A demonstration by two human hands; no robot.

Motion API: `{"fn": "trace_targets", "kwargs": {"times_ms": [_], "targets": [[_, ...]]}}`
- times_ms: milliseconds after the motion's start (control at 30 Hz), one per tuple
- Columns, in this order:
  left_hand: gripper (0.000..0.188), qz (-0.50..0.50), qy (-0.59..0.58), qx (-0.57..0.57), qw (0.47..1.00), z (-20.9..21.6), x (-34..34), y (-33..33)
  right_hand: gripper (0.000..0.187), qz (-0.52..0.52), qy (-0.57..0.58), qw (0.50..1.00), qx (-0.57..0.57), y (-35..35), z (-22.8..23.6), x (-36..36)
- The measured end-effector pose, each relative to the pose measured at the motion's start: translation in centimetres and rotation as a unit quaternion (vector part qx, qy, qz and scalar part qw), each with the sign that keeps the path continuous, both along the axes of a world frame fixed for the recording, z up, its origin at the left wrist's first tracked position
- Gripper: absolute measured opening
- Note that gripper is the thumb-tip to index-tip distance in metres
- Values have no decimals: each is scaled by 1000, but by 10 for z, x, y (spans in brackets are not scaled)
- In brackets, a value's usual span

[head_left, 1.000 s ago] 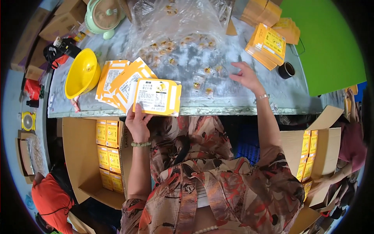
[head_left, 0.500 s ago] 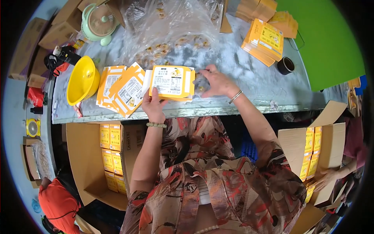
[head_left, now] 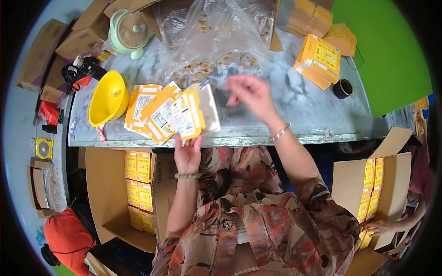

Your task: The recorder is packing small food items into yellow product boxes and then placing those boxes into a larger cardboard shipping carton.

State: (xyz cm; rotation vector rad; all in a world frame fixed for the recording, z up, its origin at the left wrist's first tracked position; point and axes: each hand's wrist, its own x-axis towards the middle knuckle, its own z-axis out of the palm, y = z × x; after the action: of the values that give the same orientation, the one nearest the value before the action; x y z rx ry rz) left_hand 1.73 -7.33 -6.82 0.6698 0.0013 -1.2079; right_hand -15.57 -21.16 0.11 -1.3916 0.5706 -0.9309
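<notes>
My left hand (head_left: 188,155) holds a small yellow-and-white carton (head_left: 186,115) from below, thumb and fingers at its lower edge. The carton is tilted, and a pale inner panel shows at its right side. To the right of it my right hand (head_left: 252,94) hovers over the table, slightly blurred, fingers bent and apart with nothing visible between them. Flat unfolded cartons (head_left: 156,115) lie fanned out just left of the held one. Beyond both hands, clear packets with small brown-yellow pieces (head_left: 198,69) lie by a big transparent plastic bag (head_left: 207,37).
A yellow bowl (head_left: 109,99) and a green lidded pot (head_left: 129,32) stand at left. Stacks of flat cartons (head_left: 320,60) and a dark cup (head_left: 342,88) are at right. Below the table edge, cardboard boxes (head_left: 103,193) hold packed cartons; another person's hand (head_left: 381,227) reaches into the right one.
The carton has tilted from flat to raised, its pale panel now showing. My right hand has moved up and away from it; the clear packet at its fingers no longer shows there.
</notes>
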Motion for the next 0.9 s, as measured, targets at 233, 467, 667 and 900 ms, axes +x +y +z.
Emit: {"fn": "trace_targets", "kwargs": {"times_ms": [233,467,667,900], "targets": [[33,30,-169,0,985,8,22,48,39,-109,385,840,-365,-74,-69,83],[30,68,-199,107,972,9,18,46,41,-44,439,789,-429,-60,-86,79],[27,31,-235,94,967,13,13,18,48,-76,422,772,-470,-31,-77,-24],[26,42,-239,99,965,7,16,7,50,-108,353,859,-354,-30,-72,-101]]}}
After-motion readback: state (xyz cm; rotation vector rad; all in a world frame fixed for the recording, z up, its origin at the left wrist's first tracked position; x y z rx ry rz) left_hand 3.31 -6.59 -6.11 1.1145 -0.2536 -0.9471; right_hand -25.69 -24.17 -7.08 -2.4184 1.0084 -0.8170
